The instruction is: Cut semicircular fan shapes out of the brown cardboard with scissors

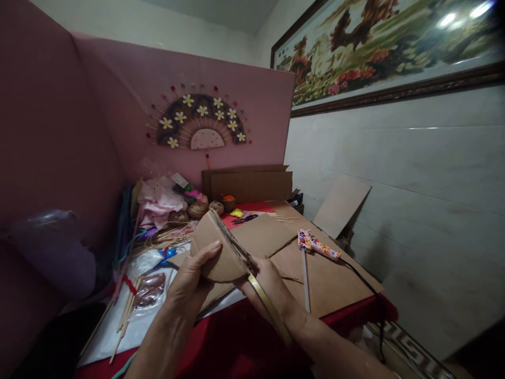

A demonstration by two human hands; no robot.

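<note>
Above the table's near side I hold a half-round cardboard piece [219, 250] on a tilt, its curved edge towards me. It looks like more than one layer along its straight edge. My left hand [197, 271] grips it from the left, thumb pressed on the face and fingers hidden beneath. On the other side my right hand [260, 281] is closed around the right corner, its fingers mostly hidden by the cardboard. A gold bangle [260, 295] circles the right wrist. Beneath the hands lies a flat cardboard sheet [264, 234].
A flower-patterned glue gun [319, 246] with a white glue stick [305, 279] lies to the right, its black cord over the edge. Scissors [245, 219], twine balls [197, 210] and wooden sticks [128, 310] are about. A decorated fan [202, 118] hangs on the pink panel behind.
</note>
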